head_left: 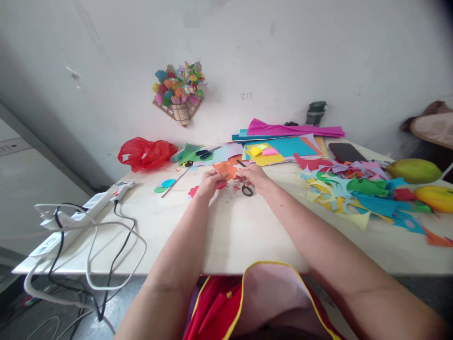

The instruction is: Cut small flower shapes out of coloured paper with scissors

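A piece of orange paper (226, 168) with a cut edge is held up between both hands above the table. My left hand (211, 183) is closed on its left side, fingers pinching the lower edge. My right hand (254, 176) is closed at the paper's right side, and a thin dark pen-like stick (241, 163) pokes out from its fingers. Just under the right hand is a dark ring (247, 191), which looks like a scissors handle; the rest of it is hidden. Red paper shapes (193, 191) and small scraps lie beneath my left hand.
Coloured paper sheets (283, 147), a pair of scissors (204, 154) and a red plastic bag (146, 154) line the back. Paper offcuts (354, 191), a phone (346, 152) and fruit (413, 170) are at right. A power strip (79, 219) with loose cables occupies the left edge.
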### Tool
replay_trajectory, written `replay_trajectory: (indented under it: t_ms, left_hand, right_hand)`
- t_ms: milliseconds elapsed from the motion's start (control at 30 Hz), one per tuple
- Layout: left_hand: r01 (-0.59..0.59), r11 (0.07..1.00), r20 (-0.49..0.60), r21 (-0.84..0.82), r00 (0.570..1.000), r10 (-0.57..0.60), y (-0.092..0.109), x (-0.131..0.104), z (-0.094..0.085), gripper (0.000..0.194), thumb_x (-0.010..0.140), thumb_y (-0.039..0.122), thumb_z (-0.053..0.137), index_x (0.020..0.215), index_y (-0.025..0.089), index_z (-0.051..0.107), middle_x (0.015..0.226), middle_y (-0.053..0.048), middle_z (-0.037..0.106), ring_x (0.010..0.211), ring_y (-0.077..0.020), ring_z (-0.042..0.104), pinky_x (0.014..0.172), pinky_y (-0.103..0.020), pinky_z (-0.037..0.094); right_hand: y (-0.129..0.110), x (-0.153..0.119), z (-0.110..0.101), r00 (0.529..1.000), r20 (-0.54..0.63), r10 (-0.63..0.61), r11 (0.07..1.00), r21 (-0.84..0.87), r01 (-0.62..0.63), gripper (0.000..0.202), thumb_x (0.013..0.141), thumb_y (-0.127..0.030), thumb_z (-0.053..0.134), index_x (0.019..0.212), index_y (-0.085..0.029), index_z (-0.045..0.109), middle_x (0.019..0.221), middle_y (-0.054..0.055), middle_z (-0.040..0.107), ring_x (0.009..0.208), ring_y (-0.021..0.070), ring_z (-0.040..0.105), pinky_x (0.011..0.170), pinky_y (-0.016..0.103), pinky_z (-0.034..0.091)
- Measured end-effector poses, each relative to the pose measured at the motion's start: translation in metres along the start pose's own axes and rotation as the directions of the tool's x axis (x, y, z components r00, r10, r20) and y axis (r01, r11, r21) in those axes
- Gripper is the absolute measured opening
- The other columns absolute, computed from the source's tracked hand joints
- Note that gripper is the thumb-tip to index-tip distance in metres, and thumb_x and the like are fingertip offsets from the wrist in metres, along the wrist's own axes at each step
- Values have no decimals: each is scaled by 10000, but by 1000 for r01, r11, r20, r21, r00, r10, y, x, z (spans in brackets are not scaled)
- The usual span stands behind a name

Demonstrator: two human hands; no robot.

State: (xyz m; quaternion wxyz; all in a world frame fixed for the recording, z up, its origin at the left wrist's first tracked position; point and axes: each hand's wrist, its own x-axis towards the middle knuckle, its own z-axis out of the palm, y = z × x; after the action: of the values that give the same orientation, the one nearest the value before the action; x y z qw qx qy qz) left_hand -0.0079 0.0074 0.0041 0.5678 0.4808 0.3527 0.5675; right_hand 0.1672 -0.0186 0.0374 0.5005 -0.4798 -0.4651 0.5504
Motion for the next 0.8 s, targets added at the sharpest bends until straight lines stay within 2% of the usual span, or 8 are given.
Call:
replay_trajectory:
  t_ms: [233, 367, 433, 533, 600, 633, 733, 800]
  left_hand:
    - [-73, 997, -40, -13, 997, 72, 2, 0, 1, 274, 531, 193, 832, 538, 157, 561, 560, 12, 595, 556, -121, 610, 604, -272, 497]
    - [-65, 997, -45, -50, 997, 62, 2, 0, 0, 324, 487, 198, 854, 523, 167, 534, 601, -3, 641, 597, -149, 655, 642, -292, 533]
    - [-53, 997, -33, -59, 998, 51, 1, 1, -2, 333, 492, 200, 857, 538, 169, 528, 621, -9, 658, 608, -159, 668, 650, -302, 543]
    - [-22, 998, -8, -53, 1000, 22, -1, 2, -5, 292, 527, 194, 845, 594, 161, 563, 642, -14, 670, 622, -160, 682, 665, -300, 548]
    - [0, 999, 13, -44, 1000, 1, -1, 2, -7, 268, 549, 185, 832, 617, 155, 575, 651, -12, 673, 630, -154, 685, 663, -289, 541]
    - [9, 999, 26, -40, 1000, -8, -2, 2, -8, 262, 557, 182, 827, 620, 155, 574, 649, -7, 671, 632, -151, 684, 660, -284, 537]
    - [31, 999, 55, -33, 998, -29, -2, 2, -9, 255, 553, 179, 818, 612, 155, 572, 624, 3, 657, 603, -136, 658, 628, -269, 513]
    - [43, 999, 62, -23, 997, -42, -2, 1, -9, 247, 542, 175, 814, 600, 151, 574, 610, 0, 649, 567, -123, 628, 593, -258, 488]
  right_hand:
    - [1, 4, 1, 997, -80, 4, 1000, -30, -6, 88, 690, -78, 671, 616, -124, 653, 639, 74, 728, 483, 107, 606, 362, 181, 302]
    - [4, 10, -5, 989, -134, -61, 976, -217, 30, 127, 764, -116, 630, 647, -146, 668, 748, 84, 757, 576, 132, 659, 417, 191, 347]
    - [5, 13, -12, 981, -162, -109, 915, -401, 35, 148, 798, -167, 628, 661, -165, 686, 803, 90, 768, 693, 172, 705, 490, 207, 410]
    - [6, 18, -25, 945, -237, -226, 726, -687, 2, 141, 803, -247, 652, 697, -190, 725, 902, 113, 777, 917, 258, 720, 641, 271, 485]
    - [6, 21, -31, 922, -259, -287, 618, -785, -28, 155, 811, -292, 649, 750, -192, 751, 970, 125, 772, 1024, 298, 696, 735, 315, 499]
    - [6, 22, -33, 919, -253, -303, 606, -795, -19, 148, 809, -289, 650, 815, -197, 766, 1005, 116, 769, 1052, 297, 687, 768, 322, 498]
    - [7, 23, -32, 936, -190, -297, 731, -675, 95, 258, 793, -273, 676, 1029, -207, 755, 1056, 74, 761, 1015, 240, 687, 783, 292, 499]
    - [7, 22, -28, 958, -126, -259, 854, -493, 166, 270, 800, -323, 686, 1024, -182, 742, 1008, 70, 763, 914, 199, 692, 732, 263, 501]
